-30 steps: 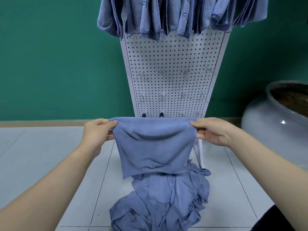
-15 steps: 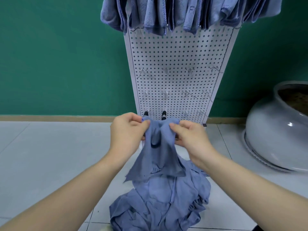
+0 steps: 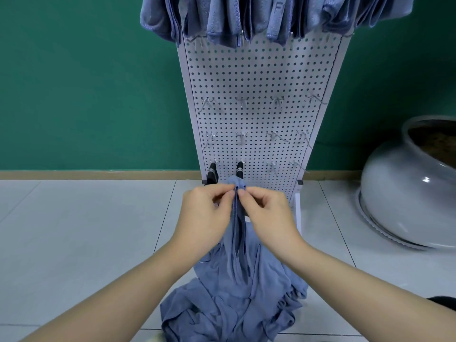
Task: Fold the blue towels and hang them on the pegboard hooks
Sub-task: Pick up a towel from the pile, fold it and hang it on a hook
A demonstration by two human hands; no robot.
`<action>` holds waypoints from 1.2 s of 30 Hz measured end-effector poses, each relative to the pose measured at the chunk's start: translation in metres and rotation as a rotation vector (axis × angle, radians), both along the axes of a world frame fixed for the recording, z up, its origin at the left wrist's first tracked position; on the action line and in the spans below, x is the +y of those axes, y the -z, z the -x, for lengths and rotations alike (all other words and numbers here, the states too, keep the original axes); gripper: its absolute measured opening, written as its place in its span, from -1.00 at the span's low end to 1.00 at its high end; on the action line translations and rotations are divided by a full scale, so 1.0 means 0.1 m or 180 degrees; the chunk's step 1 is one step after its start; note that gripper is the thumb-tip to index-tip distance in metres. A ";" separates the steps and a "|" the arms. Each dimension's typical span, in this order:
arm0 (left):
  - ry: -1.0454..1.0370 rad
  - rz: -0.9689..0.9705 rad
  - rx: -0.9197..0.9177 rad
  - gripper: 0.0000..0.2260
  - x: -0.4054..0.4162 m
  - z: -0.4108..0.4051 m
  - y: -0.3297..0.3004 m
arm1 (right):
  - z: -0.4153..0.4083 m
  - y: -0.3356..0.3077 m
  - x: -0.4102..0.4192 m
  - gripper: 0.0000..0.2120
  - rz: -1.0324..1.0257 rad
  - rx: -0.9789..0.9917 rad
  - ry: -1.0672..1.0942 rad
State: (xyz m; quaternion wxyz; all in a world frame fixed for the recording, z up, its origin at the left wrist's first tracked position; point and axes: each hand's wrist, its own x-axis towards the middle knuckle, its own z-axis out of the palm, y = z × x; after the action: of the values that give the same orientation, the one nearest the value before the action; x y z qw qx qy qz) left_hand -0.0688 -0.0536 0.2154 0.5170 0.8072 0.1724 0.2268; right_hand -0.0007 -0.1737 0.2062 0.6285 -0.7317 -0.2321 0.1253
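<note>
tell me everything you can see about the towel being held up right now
The held towel is blue, soft, thin cloth with a darker stitched edge. It is folded in half, its top corners brought together. The left hand and right hand pinch those corners. It hangs in narrow vertical folds before the pegboard, its lower end reaching the towel pile on the floor.

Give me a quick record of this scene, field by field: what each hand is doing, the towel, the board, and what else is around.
left hand: pinches the top edge of the held towel
right hand: pinches the same edge, right beside the left hand
held towel: blue, folded in half, hanging down between the hands
towel pile: crumpled blue towels on the floor below
pegboard: white, upright against the green wall
hung towels: row of blue towels along the top
bare hooks: several rows lower down
pot: large grey, at right
</note>
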 end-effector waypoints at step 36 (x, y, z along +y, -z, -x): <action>0.0857 0.0588 -0.0124 -0.90 0.46 0.08 -0.54 | -0.31 -0.43 -0.21 -0.75 -0.0459 -0.0575 0.0454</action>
State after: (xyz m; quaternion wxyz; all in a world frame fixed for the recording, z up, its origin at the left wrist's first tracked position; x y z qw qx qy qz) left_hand -0.0771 -0.0078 0.2694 0.6180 0.7675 0.0728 0.1543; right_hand 0.0300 -0.1943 0.2488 0.6634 -0.7076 -0.2435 -0.0030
